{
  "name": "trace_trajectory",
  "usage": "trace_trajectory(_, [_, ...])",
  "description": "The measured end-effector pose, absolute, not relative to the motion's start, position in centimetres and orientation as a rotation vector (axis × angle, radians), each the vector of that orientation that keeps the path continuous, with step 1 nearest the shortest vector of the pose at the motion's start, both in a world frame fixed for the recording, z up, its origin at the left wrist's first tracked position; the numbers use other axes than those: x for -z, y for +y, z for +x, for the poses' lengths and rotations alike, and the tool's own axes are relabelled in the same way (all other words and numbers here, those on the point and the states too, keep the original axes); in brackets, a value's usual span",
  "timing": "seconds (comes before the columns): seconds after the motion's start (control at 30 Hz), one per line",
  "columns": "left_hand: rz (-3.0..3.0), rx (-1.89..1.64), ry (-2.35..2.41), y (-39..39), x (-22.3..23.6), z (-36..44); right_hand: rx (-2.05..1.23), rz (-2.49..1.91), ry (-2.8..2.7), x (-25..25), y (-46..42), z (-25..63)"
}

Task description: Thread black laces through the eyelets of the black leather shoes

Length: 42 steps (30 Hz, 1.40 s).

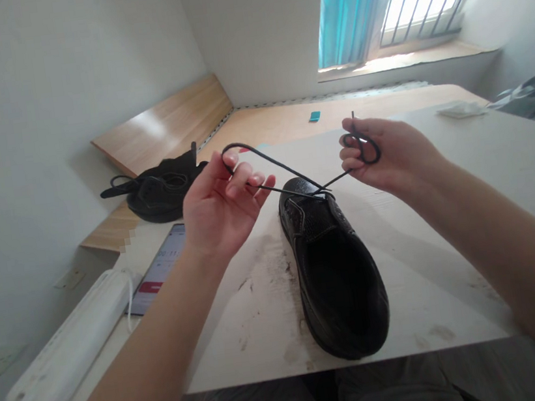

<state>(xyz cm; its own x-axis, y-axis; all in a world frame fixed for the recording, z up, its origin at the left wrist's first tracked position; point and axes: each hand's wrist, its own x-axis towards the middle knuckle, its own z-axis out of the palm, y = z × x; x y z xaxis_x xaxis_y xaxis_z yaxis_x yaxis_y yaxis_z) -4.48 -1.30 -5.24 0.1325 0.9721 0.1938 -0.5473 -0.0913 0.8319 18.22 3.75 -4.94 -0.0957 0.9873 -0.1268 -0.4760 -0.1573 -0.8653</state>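
A black shoe [326, 239] stands upright on the white board, its toe pointing away from me and its opening toward me. A thin black shoelace [276, 164] runs through the eyelets near the toe. To the left of the shoe, my left hand [221, 203] is raised with its fingers curled around the lace, which makes a long loop back to the shoe. On the right, my right hand [379, 149] pinches the lace's other end, with a small coil of it against the fingers. Both lengths are stretched above the shoe's toe and cross there.
Another black shoe [157, 188] lies at the back left. A phone [161, 270] and a white power strip [76, 341] lie along the left edge. A small teal item [314, 117] is on the wooden surface behind, and a white packet [461, 110] is at the far right.
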Motion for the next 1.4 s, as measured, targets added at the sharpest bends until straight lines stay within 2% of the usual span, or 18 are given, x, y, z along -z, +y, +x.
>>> trace_trajectory(0.4, [0.923,-1.674,0.716,1.5,4.7,-9.9,-1.249,-0.891,-0.742,3.4,3.9,20.4])
trace_trajectory(0.57, [0.758,-1.796,0.691,2.6,5.0,-12.0,-0.996,-0.895,-0.655,2.9,4.0,21.8])
trace_trajectory(0.67, [0.702,-1.797,0.746,2.7,4.8,-11.6,-1.065,-0.896,-0.803,3.0,4.1,21.7])
trace_trajectory(0.8, [0.812,-1.656,0.808,1.8,4.7,-9.0,-1.296,-0.898,-1.407,3.6,3.7,21.1])
trace_trajectory(0.97, [1.182,-1.278,0.889,0.8,5.7,-6.1,-1.594,-0.953,-2.193,4.4,2.9,20.0])
trace_trajectory(1.1, [1.587,-1.085,1.123,0.5,7.1,-5.3,-1.593,-0.987,-2.263,4.3,2.6,19.4])
trace_trajectory(1.4, [2.051,-0.755,1.07,-0.8,6.8,-4.8,-1.332,-1.231,-2.391,4.8,3.5,20.2])
